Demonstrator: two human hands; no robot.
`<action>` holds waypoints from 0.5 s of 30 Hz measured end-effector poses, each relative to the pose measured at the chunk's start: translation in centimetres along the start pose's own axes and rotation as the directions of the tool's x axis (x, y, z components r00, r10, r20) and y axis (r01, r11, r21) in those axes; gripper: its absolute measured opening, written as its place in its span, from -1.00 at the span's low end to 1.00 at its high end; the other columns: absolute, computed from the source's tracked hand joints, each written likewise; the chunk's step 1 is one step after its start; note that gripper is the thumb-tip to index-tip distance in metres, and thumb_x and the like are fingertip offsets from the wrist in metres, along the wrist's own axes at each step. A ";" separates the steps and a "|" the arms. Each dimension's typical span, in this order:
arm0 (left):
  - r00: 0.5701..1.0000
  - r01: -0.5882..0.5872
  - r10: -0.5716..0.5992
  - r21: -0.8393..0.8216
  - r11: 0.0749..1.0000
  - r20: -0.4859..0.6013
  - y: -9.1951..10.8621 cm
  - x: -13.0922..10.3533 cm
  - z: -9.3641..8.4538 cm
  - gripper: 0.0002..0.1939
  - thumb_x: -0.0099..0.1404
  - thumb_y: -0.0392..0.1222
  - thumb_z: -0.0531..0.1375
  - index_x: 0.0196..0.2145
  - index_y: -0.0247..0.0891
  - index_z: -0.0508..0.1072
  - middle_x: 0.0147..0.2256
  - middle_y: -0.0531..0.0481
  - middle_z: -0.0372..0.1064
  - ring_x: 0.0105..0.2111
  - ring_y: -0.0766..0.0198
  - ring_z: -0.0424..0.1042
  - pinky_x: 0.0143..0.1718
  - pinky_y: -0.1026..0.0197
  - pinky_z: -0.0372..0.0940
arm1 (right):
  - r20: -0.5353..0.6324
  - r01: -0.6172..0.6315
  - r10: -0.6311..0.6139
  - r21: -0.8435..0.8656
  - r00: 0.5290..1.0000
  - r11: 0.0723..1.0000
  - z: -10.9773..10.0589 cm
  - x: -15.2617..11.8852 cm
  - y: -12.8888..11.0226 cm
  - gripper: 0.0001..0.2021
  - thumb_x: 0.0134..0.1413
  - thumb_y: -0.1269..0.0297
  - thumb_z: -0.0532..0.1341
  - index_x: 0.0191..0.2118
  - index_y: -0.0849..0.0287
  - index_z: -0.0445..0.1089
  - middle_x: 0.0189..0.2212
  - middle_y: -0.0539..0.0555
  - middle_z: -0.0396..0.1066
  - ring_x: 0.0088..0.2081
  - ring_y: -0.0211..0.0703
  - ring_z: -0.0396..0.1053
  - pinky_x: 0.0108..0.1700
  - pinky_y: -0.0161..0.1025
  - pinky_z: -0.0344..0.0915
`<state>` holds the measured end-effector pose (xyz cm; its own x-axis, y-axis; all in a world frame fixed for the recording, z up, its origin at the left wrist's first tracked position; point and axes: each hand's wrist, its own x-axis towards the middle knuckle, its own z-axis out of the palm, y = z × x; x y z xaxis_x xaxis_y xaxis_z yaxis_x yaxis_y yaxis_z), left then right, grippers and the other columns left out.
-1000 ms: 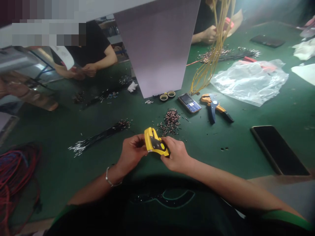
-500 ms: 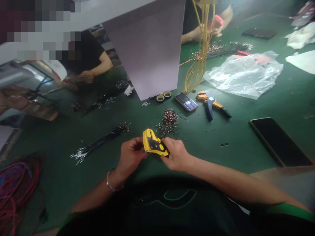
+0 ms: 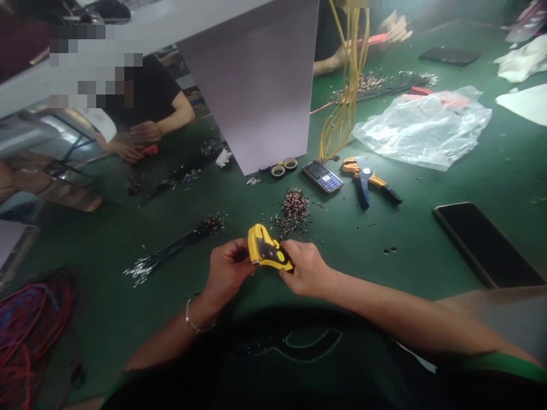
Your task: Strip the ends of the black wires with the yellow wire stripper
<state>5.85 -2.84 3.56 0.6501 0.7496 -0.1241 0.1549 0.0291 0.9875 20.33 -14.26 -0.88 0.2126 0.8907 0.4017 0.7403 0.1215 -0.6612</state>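
My right hand (image 3: 308, 267) is wrapped round the handle of a yellow and black wire stripper (image 3: 269, 250). At the tool's jaw end, my left hand (image 3: 231, 267) is closed, fingertips pinched together behind the yellow head; whatever they hold is hidden. Just beyond the tool lies a pile of short copper-and-black wire scraps (image 3: 294, 205). To the left, a bundle of black wires (image 3: 179, 245) rests on the green table (image 3: 359, 250), silvery ends toward me and copper-tipped ends away.
A keypad phone (image 3: 323, 176), tape rolls (image 3: 278, 171) and an orange-blue stripper (image 3: 367, 177) lie beyond the scraps. A smartphone (image 3: 487, 245) sits right, red cables (image 3: 34, 341) left. Behind a white panel (image 3: 265, 91) hang yellow wires (image 3: 352, 74); other people's hands (image 3: 143, 136) work nearby.
My hands and the yellow wire stripper hold nearly the same place. Across the table, the co-workers' hands have shifted, and a red object now shows by the left one's hands.
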 end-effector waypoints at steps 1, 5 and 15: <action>1.000 0.000 0.000 0.003 1.000 -0.004 0.0 0.0 0.0 -0.84 -0.13 -0.43 0.34 -0.50 -0.30 0.51 -0.62 0.12 0.36 -0.64 0.46 0.24 -0.62 0.41 0.20 | 0.004 -0.002 0.002 -0.001 1.000 1.000 0.0 0.0 0.0 -0.87 -0.18 0.39 0.05 -0.39 0.14 0.12 -0.54 0.03 0.27 -0.54 -0.18 0.17 -0.48 -0.25 0.04; 1.000 -0.005 0.006 0.016 1.000 -0.007 0.1 0.0 0.0 -0.85 -0.13 -0.43 0.34 -0.52 -0.30 0.50 -0.63 0.12 0.35 -0.65 0.45 0.24 -0.62 0.40 0.19 | 0.019 -0.006 0.006 -0.006 1.000 1.000 0.1 0.0 0.1 -0.87 -0.18 0.38 0.04 -0.39 0.13 0.10 -0.54 0.03 0.26 -0.53 -0.17 0.17 -0.47 -0.24 0.04; 1.000 0.001 -0.001 0.015 1.000 -0.005 -0.3 0.0 -0.1 -0.84 -0.12 -0.43 0.34 -0.51 -0.31 0.50 -0.63 0.13 0.34 -0.65 0.46 0.23 -0.62 0.41 0.18 | 0.056 -0.009 0.009 0.001 0.998 1.000 -0.1 0.1 0.1 -0.87 -0.17 0.38 0.05 -0.40 0.11 0.07 -0.54 0.03 0.25 -0.53 -0.17 0.18 -0.47 -0.25 0.05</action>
<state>5.77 -2.81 3.31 0.6465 0.7527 -0.1245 0.1664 0.0201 0.9859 20.50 -14.22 -0.90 0.1831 0.9149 0.3598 0.7377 0.1141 -0.6654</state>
